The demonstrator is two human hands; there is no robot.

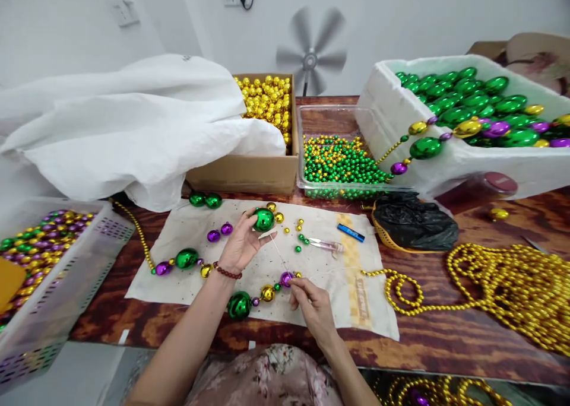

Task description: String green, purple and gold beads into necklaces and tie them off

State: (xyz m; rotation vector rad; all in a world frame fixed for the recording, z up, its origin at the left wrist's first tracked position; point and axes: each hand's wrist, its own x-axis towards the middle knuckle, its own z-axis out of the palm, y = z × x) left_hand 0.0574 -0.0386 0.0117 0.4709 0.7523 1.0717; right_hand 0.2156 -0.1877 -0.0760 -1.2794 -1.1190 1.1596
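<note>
My left hand [244,243] grips a large shiny green bead [264,219] above the pale cloth [169,293]. A thin white string [279,250] runs from near that bead down to my right hand [314,306], whose thumb and fingers pinch it. Just beside those fingertips is a purple bead [285,279] on a strung row with a gold bead [268,293] and another large green bead [239,304]. Loose on the cloth lie two purple beads [214,235], small green and gold beads, scissors [327,244] and a blue tube-like item [351,232].
Around the cloth stand a cardboard box of gold beads [240,171], a clear tray [307,186], a white foam box [494,168] and a perforated basket [107,231]. Gold bead strands [512,293] pile at right. A black bag-lined container [414,222] sits nearby. Behind, a fan [310,60] spins.
</note>
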